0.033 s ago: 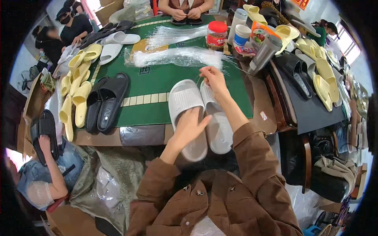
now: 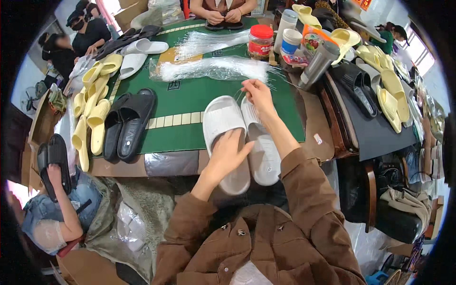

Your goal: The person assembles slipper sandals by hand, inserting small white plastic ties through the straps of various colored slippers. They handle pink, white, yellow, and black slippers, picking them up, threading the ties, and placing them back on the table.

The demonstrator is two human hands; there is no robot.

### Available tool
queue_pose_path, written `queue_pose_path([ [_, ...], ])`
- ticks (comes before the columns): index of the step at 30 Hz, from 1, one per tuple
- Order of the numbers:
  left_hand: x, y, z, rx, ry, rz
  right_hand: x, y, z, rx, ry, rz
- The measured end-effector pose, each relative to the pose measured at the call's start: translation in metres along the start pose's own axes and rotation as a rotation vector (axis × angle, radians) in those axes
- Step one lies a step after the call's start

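A pair of light grey slide slippers lies side by side before me, toes away, heels over the table's near edge. My left hand has its fingers inside the left slipper, reaching under the strap; its fingertips are hidden and the thumb points out toward the right slipper. At the toe of the right slipper, my right hand is closed in a pinch on a thin clear plastic tie, which loops out toward the left slipper's toe. Just beyond lies a bundle of such clear ties.
Black slippers and pale yellow slippers line the left side of the green table mat. A red-lidded jar and steel flask stand at the back right. Co-workers' hands hold black slippers opposite and at lower left.
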State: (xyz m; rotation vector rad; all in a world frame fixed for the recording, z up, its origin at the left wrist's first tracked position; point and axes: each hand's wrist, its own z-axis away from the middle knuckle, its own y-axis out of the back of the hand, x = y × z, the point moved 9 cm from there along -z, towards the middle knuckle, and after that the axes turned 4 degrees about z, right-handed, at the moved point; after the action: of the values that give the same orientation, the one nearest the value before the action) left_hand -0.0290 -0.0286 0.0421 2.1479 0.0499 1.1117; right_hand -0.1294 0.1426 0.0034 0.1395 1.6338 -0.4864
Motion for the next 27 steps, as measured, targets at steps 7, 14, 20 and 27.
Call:
queue_pose_path([
  [7,0.022,0.044,-0.021,0.148,0.034,0.039,-0.01,0.009,0.008,0.104,0.088,-0.041],
  [14,-0.041,0.02,-0.102,0.258,-0.077,-0.058,-0.015,-0.007,0.012,0.05,0.169,0.029],
  [20,-0.056,0.002,-0.106,0.138,0.043,0.025,-0.029,0.015,0.016,0.199,0.243,0.086],
  [27,-0.05,0.009,-0.091,0.274,0.005,-0.055,-0.044,0.039,0.025,0.315,0.21,-0.299],
])
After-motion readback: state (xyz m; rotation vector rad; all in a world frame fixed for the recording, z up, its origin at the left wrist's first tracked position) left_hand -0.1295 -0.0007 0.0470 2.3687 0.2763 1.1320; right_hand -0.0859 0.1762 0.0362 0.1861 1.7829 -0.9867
